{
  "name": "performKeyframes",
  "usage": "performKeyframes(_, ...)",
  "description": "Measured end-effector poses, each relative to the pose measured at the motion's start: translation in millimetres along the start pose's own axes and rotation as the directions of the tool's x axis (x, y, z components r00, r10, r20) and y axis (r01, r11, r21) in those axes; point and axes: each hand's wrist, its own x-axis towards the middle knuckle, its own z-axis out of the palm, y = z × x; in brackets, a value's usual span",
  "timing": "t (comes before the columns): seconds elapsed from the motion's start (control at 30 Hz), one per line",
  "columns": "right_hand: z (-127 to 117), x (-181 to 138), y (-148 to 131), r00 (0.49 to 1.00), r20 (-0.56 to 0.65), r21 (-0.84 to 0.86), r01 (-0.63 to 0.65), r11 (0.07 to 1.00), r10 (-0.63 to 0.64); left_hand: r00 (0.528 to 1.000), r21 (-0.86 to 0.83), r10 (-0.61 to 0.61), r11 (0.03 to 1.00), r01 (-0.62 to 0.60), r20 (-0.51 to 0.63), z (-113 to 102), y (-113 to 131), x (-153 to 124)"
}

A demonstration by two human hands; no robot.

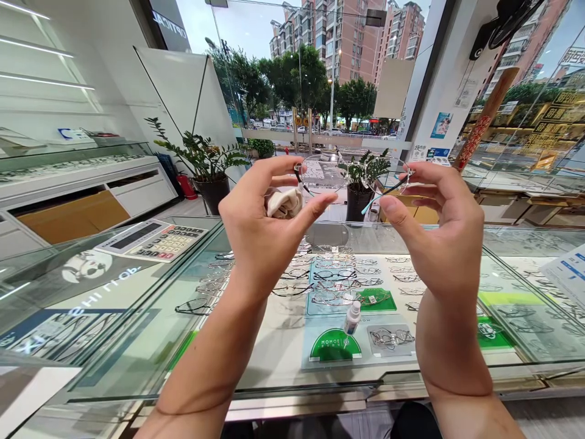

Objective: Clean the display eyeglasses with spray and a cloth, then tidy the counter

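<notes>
I hold a pair of thin-framed glasses [351, 174] up in front of me above a glass display counter [150, 317]. My left hand [262, 219] pinches the left end of the frame between thumb and forefinger, and a crumpled beige cloth [284, 202] is tucked in its palm. My right hand [441, 228] pinches the right end, where a dark temple with a teal tip [379, 196] angles down. The lenses are clear and the street shows through them.
A small white spray bottle [352, 317] stands on the counter glass below my hands. Several eyeglass frames [338, 283] lie in the case under the glass. A calculator [153, 239] rests at the left. Potted plants [208, 161] stand by the window behind.
</notes>
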Motion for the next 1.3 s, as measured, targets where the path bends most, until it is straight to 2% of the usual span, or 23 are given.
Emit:
performKeyframes(0.37,0.9,-0.1,-5.2,0.999,-0.008,0.016,-0.045,0.999,0.045,0.998,-0.085,-0.062,0.994,0.062,-0.001,-0.2,0.8,0.3)
performKeyframes(0.73,-0.5,-1.0,-5.1,0.999,0.013,-0.030,-0.048,0.998,0.048,0.999,-0.051,-0.026,0.998,0.025,-0.020,0.3,1.1,1.0)
performKeyframes(1.03,0.0,-0.1,-8.9,0.998,-0.007,-0.025,-0.056,0.998,0.056,0.999,-0.042,-0.042,0.998,0.040,-0.030,0.2,0.1,0.9)
performKeyframes(1.3,2.6,-0.3,3.3,0.996,0.057,-0.041,-0.067,0.997,0.070,0.998,0.001,-0.010,1.000,0.010,-0.068,-1.8,-3.0,-0.3)
